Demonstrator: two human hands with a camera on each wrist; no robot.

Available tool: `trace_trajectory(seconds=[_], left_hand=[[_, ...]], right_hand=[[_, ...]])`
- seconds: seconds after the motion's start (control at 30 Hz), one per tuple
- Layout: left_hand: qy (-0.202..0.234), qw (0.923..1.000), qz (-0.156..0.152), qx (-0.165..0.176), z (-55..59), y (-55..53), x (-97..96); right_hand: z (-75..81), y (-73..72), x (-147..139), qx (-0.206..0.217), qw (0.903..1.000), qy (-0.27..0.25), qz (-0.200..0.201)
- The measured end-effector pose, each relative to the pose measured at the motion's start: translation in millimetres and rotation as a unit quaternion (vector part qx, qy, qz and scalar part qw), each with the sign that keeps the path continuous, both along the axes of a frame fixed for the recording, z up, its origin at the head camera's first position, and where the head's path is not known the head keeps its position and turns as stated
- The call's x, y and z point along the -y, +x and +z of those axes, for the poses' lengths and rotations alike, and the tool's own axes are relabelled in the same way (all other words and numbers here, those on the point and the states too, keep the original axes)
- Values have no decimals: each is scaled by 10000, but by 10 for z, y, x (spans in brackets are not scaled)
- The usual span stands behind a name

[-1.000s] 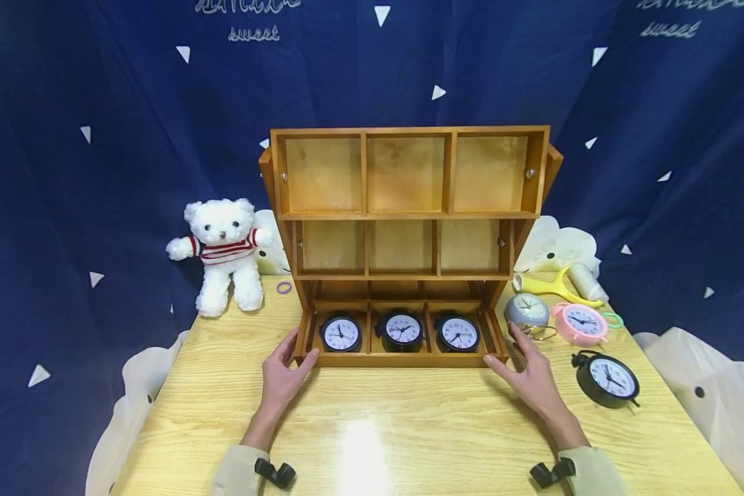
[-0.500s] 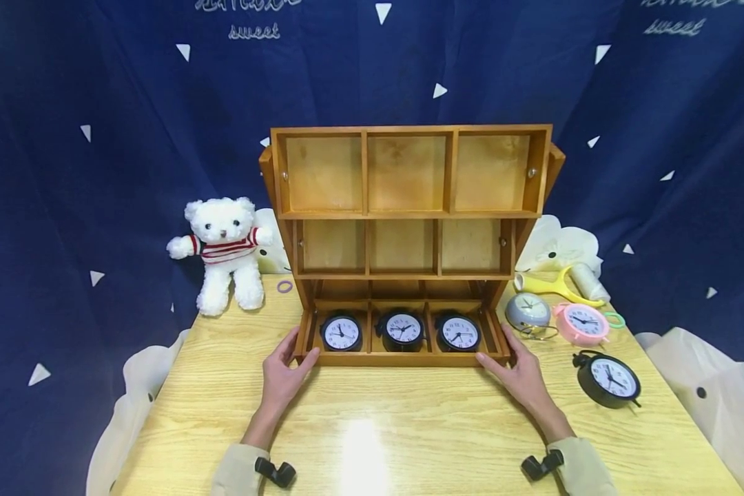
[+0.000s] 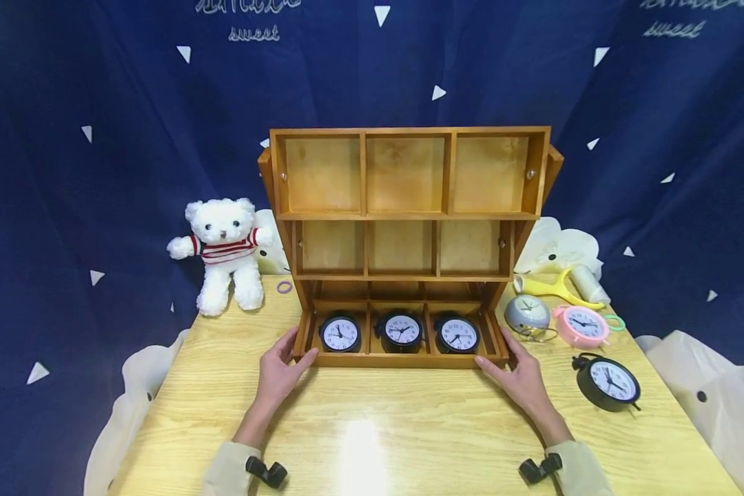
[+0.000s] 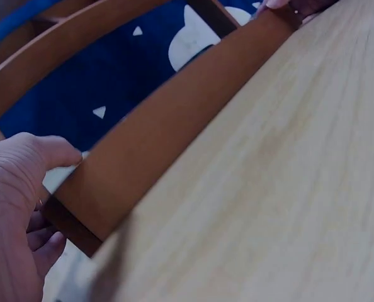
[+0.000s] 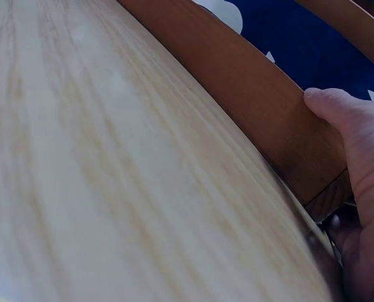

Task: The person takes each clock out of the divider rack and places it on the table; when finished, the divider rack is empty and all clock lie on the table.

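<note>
A tiered wooden organizer (image 3: 403,360) stands on the table, its two upper trays raised on slanted side arms. Three black alarm clocks sit face up in its bottom tray, a left one (image 3: 341,335), a middle one (image 3: 401,330) and a right one (image 3: 458,335), one per compartment. My left hand (image 3: 277,373) grips the tray's front left corner, thumb over the front board and fingers along the side. At the front right corner, my right hand (image 3: 522,377) holds it the same way. The right wrist view shows that thumb (image 5: 328,104) on the board's top edge.
Right of the organizer lie a grey clock (image 3: 528,313), a pink clock (image 3: 581,326), another black clock (image 3: 609,381) and a yellow Y-shaped handle (image 3: 554,286). A white teddy bear (image 3: 223,255) and a purple ring (image 3: 284,286) are at the left. A blue curtain (image 3: 372,69) hangs behind.
My right hand has moved slightly left, closing in against the tray's right corner. The left hand stays at its corner; its forearm has shifted a little left. The organizer and clocks have not moved.
</note>
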State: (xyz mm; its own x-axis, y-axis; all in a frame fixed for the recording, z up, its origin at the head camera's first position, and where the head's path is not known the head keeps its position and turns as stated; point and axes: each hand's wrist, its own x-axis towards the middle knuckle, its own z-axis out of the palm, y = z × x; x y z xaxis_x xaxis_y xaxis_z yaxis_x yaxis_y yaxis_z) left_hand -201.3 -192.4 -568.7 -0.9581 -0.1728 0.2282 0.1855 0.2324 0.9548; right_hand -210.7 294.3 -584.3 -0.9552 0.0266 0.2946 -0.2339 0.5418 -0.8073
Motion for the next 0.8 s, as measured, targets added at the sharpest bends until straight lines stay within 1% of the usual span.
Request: trace_trajectory(seconds=[0.2,0.27,0.33,0.43,0.53,0.6,0.7,0.8], left_hand=[[-487,9984,26,-285,199,-47,-30],[-684,9970,-24,-347,270,-71,-49],[-840,9958,-149,-332,333,-99,-73],[-1137,9927,-399,-114,420,-142,-116],[-1598,9853,-595,130,487,-181,-167],[-1918,9789,-669,233,518,-205,-205],[-2444,9666,-722,273,550,-237,-266],[-2895,9538,-689,415,582,-262,-339]], right_hand=[[18,1,23,-121,9998,-165,-19],[18,5,33,-140,9998,-169,-35],[18,17,42,-142,9998,-127,-65],[25,34,52,-107,9998,-140,-100],[50,49,62,-85,9997,-195,-80],[80,65,73,-84,9997,-221,-53],[97,71,73,-128,9998,-147,-35],[67,55,48,-185,9997,-125,-36]])
